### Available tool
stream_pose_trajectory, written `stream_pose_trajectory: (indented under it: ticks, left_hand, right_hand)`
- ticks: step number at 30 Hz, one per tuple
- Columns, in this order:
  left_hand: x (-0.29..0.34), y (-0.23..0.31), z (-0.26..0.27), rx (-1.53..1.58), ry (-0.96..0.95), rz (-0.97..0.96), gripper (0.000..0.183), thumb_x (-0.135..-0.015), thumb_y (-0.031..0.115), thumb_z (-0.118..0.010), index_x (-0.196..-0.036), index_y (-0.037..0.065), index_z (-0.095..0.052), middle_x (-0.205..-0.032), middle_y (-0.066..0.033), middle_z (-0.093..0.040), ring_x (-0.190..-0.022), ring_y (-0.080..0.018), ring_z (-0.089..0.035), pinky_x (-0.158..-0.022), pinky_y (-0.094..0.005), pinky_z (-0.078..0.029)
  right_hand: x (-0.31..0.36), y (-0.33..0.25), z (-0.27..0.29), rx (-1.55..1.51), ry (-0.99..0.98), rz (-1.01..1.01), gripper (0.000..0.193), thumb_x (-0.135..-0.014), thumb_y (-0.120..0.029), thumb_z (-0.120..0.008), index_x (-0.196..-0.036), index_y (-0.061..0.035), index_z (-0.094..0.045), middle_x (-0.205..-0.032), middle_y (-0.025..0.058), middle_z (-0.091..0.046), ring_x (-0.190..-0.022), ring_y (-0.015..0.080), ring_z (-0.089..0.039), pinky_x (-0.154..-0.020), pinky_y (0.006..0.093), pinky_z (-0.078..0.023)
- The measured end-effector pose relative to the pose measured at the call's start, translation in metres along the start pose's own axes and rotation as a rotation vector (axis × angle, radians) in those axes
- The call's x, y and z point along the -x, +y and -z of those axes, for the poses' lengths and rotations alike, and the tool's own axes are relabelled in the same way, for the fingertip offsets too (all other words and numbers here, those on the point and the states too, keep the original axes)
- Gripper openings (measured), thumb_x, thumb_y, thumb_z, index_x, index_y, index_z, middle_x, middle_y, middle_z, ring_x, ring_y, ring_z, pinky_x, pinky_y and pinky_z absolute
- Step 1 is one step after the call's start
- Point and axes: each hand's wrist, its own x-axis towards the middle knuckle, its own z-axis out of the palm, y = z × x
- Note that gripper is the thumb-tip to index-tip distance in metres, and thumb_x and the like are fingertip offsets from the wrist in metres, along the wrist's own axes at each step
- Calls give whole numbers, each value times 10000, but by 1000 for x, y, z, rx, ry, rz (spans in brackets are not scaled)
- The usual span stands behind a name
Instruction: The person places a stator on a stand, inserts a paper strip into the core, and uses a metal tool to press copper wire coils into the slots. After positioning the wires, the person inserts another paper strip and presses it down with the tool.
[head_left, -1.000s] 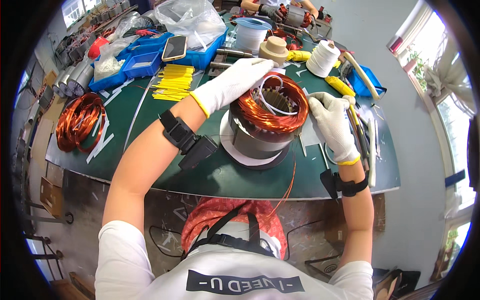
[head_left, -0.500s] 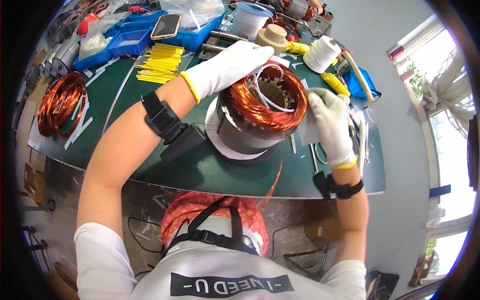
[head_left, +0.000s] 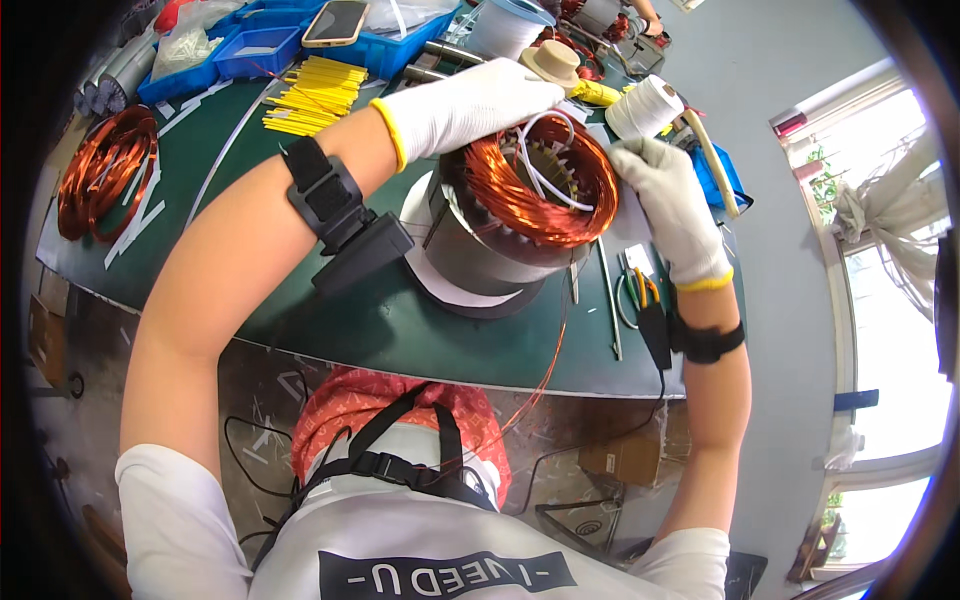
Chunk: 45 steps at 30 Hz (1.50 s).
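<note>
A motor stator (head_left: 465,235) with a grey metal body stands in front of me, a thick ring of copper windings (head_left: 500,205) on its top. White tubing (head_left: 572,203) loops across the opening of the ring. My left hand (head_left: 480,105), in a white glove with a yellow cuff, reaches over the far side of the windings, fingers stretched out flat and nothing visible in them. On the right, my gloved right hand (head_left: 672,205) is closed at the ring's outer edge; what its fingers pinch is hidden. Thin copper wires (head_left: 548,375) trail from the stator over the table's front edge.
Yellow sleeves (head_left: 315,95) and a copper coil bundle (head_left: 108,175) lie to the left. Blue bins (head_left: 258,52) with a phone (head_left: 336,22) stand behind. A white thread spool (head_left: 645,107) sits far right, orange-handled pliers (head_left: 645,288) near my right wrist. Another person's hand (head_left: 650,20) shows at the back.
My right hand has shifted slightly up along the ring's right side, its wrist swinging outward. My left hand stays over the far side, reaching slightly further right. The whole view has tilted a little.
</note>
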Motion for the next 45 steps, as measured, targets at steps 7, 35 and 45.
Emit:
stream_pose_trajectory:
  ticks: [7,35,45]
  left_hand:
    - [6,1,-5,-75,-7,-25,385,-1007,358,-494,-1105,14,-635,-966,-7,-633,-882,-74,-550,-795,-242,-481]
    - [12,4,2,-36,24,43,418,-994,334,-523,-1172,-30,-626,-1110,-76,-654,-1019,-116,-590,-909,-262,-475]
    - [3,3,-1,11,-24,83,420,-994,339,-524,-1176,-22,-639,-1097,-66,-665,-998,-104,-600,-907,-245,-474]
  right_hand:
    - [-4,3,11,-142,-151,-250,283,-942,-218,-599,-1031,41,-670,-833,53,-643,-784,120,-572,-745,279,-472]
    - [11,6,-10,-197,3,-104,239,-966,-222,-561,-1017,-4,-644,-794,1,-608,-666,57,-517,-586,210,-415]
    - [-14,2,17,-198,-261,-222,268,-946,-285,-632,-972,-18,-649,-850,9,-636,-766,71,-580,-686,232,-479]
